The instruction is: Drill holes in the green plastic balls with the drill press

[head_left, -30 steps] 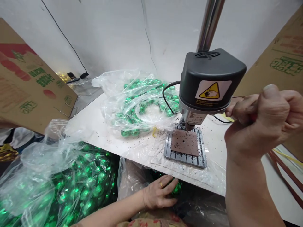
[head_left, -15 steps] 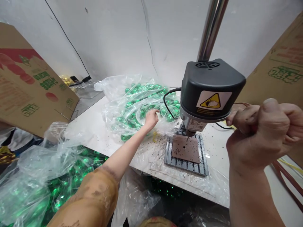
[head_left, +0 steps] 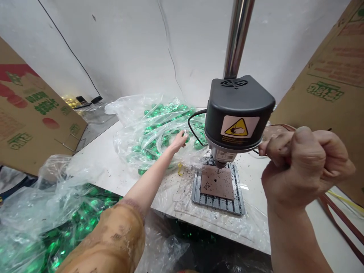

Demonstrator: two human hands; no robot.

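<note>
My left hand (head_left: 179, 141) reaches into an open clear plastic bag (head_left: 121, 108) of shiny green balls (head_left: 150, 151). Its fingers curl down on a green ball, which is mostly hidden. My right hand (head_left: 298, 163) is a fist beside the head of a small drill press (head_left: 241, 102), wrapped round its handle, most of which is covered by the fingers. Below the chuck (head_left: 221, 163), a thin bit points down at a brown plate (head_left: 210, 184) with one dark hole. The plate lies on the slotted metal base (head_left: 239, 203), strewn with dark chips.
Cardboard boxes stand at left (head_left: 36, 110) and right (head_left: 321, 110). Another plastic bag (head_left: 36, 204) of green balls is below the white table (head_left: 99, 161) at lower left. A black cable (head_left: 190, 127) loops from the drill head. Brown straps (head_left: 341, 223) lie at right.
My left hand's fingers have curled down among the green balls, where a finger pointed out before. My right hand stays closed beside the drill head. The view has shifted slightly to the right.
</note>
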